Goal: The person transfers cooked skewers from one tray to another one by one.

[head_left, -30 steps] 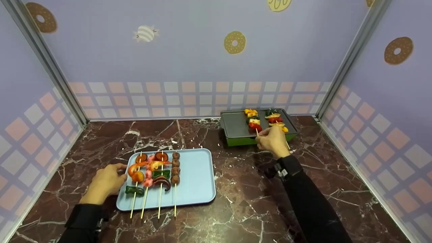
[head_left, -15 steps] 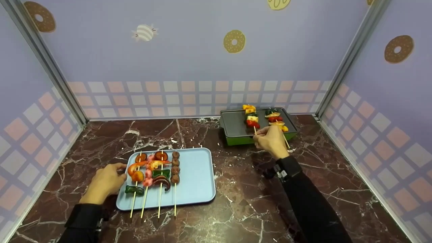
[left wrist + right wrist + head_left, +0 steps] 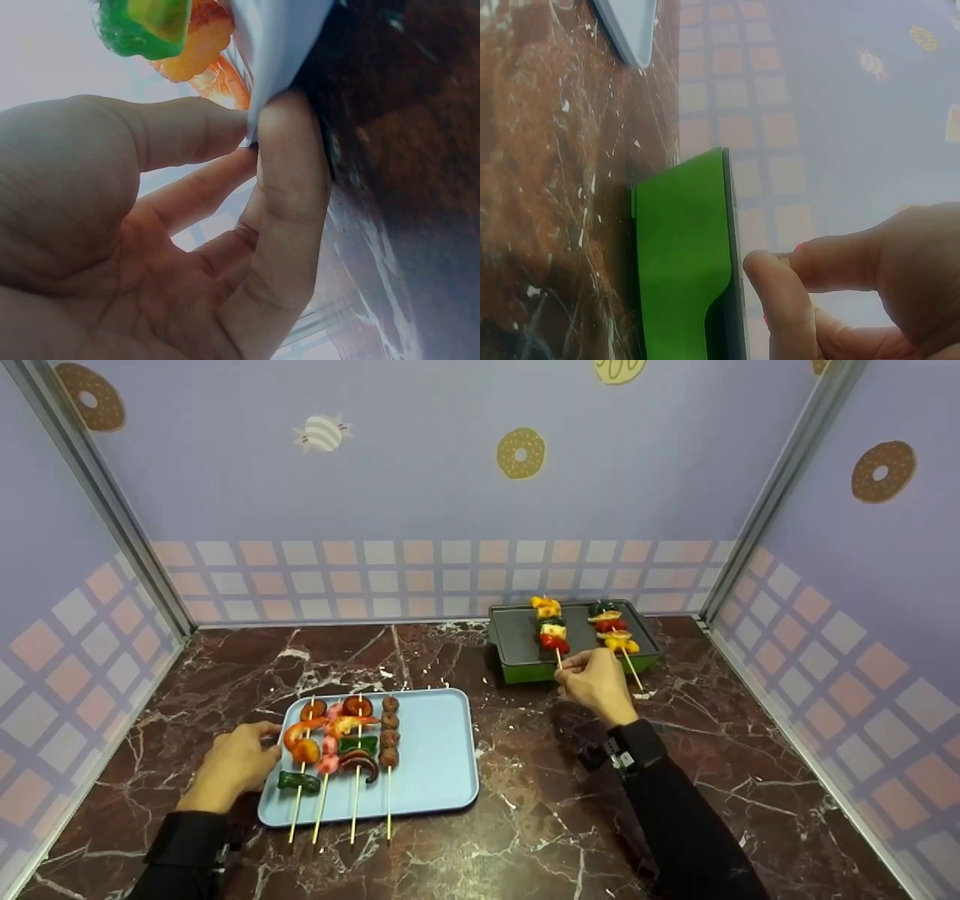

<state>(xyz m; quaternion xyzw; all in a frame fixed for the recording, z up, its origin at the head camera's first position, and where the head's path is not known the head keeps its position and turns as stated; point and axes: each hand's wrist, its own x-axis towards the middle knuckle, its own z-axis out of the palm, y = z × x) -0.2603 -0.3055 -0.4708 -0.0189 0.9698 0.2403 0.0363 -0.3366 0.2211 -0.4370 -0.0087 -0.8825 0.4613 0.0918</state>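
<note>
My right hand (image 3: 598, 684) pinches the stick end of a vegetable skewer (image 3: 553, 631) with yellow, green, white and red pieces, held over the grill (image 3: 514, 641). A second vegetable skewer (image 3: 617, 626) lies on the grill's right side, its stick sticking out over the front. At the left, my left hand (image 3: 238, 761) pinches the left rim of the blue tray (image 3: 435, 757); in the left wrist view the thumb and a finger (image 3: 289, 187) close on the rim. On the tray lie several skewers, among them a meatball skewer (image 3: 389, 739) and a shrimp skewer (image 3: 304, 750).
The grill has a green body (image 3: 682, 240) and stands at the back right near the tiled wall (image 3: 442, 577). Dark red marble tabletop (image 3: 540, 825) lies between tray and grill. Side walls (image 3: 847, 645) close in the work area.
My right hand has shifted left and slightly down, carrying the vegetable skewer leftward over the grill and away from the second one. The left hand and tray stay put.
</note>
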